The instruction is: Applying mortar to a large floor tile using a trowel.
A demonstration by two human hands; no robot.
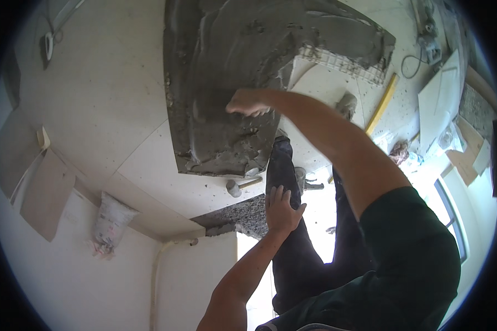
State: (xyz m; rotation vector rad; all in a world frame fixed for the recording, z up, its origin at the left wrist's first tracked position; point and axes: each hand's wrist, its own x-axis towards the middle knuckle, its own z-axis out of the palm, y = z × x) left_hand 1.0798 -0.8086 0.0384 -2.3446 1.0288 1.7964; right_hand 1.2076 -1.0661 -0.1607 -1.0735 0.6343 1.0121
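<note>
Grey wet mortar [226,60] covers most of a large L-shaped slab on the floor in front of me. On its right arm a pale, grid-patterned strip [345,63] of the slab shows through. My right hand [249,103] is closed over the mortar, gripping what looks like a trowel [212,103]; its dark blade is blurred and blends with the grey. Fingers spread, my left hand [284,211] lies on my left knee and holds nothing. Between that knee and the slab's near edge lies a mallet [234,188] with a grey head and a wooden handle.
A yellow bar [382,105] lies to the right, beyond my right arm. Farther right are a power tool [429,48] with a cord, leaning panels [439,102] and crumpled plastic. At left, a filled bag [113,220] and board sheets [48,193] stand near the wall.
</note>
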